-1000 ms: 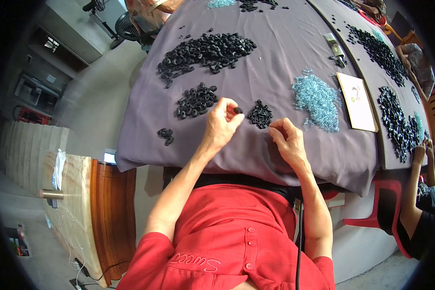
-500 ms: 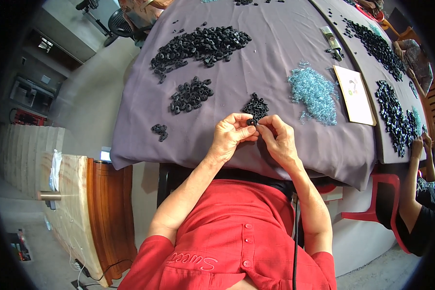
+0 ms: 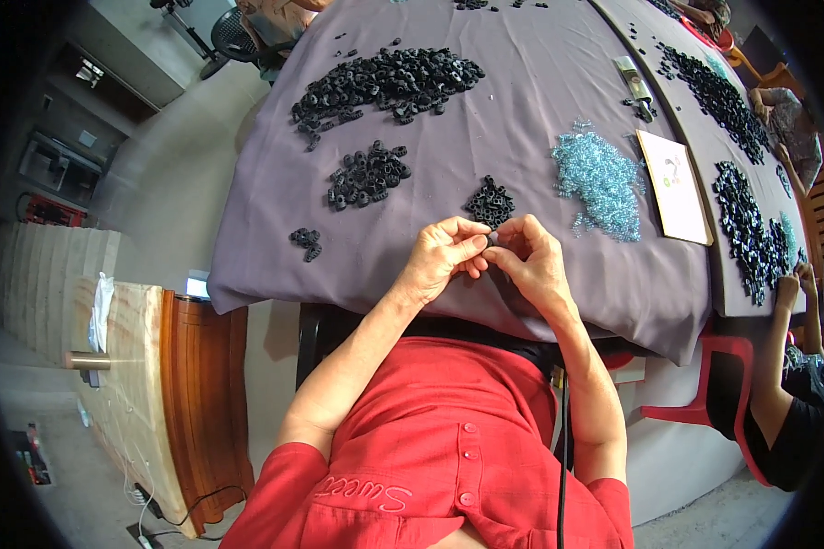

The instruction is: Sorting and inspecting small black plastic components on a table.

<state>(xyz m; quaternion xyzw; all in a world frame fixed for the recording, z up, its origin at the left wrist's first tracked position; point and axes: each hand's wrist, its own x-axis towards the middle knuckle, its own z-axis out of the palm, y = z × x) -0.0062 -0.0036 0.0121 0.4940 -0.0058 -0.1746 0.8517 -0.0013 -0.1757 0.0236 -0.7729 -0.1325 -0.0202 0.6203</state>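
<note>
My left hand (image 3: 447, 259) and my right hand (image 3: 530, 262) meet above the near edge of the table, fingertips closed. Between them they pinch a small black plastic part (image 3: 492, 241), largely covered by the fingers. Just beyond lies a small heap of black rings (image 3: 490, 202). To its right spreads a pile of pale blue, clear coil-like pieces (image 3: 600, 183). Left of the hands are a medium pile of black ribbed caps (image 3: 368, 176) and a tiny cluster of them (image 3: 307, 244). A larger pile of black caps (image 3: 389, 84) sits farther back.
A grey-purple cloth (image 3: 275, 210) covers the table. Right of the blue pile lie a flat white board (image 3: 676, 186) and a tube (image 3: 634, 82). Across a seam, more black parts (image 3: 742, 229) lie near another person's hands (image 3: 796, 282). A red chair (image 3: 705, 393) stands at right.
The two hands stay together, and the black part has turned and is more covered by the fingers. The whole view has shifted slightly.
</note>
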